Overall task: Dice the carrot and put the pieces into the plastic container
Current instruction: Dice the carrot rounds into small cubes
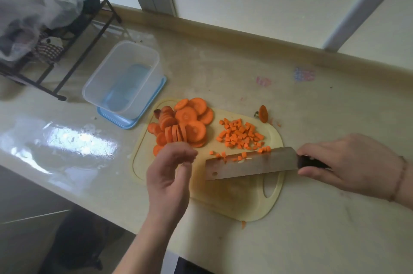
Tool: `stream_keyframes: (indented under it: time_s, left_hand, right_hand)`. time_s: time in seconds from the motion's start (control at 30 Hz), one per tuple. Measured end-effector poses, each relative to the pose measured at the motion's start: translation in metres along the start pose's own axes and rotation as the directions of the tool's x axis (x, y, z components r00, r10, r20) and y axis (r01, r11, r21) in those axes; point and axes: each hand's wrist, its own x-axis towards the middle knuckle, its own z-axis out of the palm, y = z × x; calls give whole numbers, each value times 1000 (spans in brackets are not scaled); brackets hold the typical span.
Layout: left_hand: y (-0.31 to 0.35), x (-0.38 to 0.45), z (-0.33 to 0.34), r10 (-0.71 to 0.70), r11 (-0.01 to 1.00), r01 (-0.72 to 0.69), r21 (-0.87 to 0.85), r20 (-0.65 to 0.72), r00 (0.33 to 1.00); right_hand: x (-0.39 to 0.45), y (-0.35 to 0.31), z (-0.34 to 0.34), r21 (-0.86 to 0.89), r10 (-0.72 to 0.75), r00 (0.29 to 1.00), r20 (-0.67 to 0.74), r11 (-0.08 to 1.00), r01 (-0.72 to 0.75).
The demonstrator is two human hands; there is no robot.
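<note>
Plastic container (pixel 121 79) empty beside cutting board (pixel 234 202). Carrot slices (pixel 183 126) piled, left hand (pixel 169 175) loosely curled, empty, nearby. Diced pieces (pixel 240 134) mid-board. Right hand (pixel 348 164) clamped on knife (pixel 250 163); cubes clinging to blade may scatter onto counter.

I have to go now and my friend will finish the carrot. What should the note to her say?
Left hand: free, fingers loosely curled above the cutting board, near the carrot slices.
Right hand: gripping the cleaver, blade over the board with a few cubes stuck on it.
Done: one pile of diced carrot on the board's right side.
Left: dice the many slices on the board's left, then move all pieces into the plastic container, which has no carrot in it and stands on its blue lid.
</note>
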Motion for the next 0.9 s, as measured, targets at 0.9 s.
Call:
stream_keyframes:
  time_s: [0.9]
  left_hand:
    - [-2, 61, 38, -27, 841, -299, 450, 588, 808]
  right_hand:
    - [26, 3, -3, -155, -104, 992, -72, 984, 92]
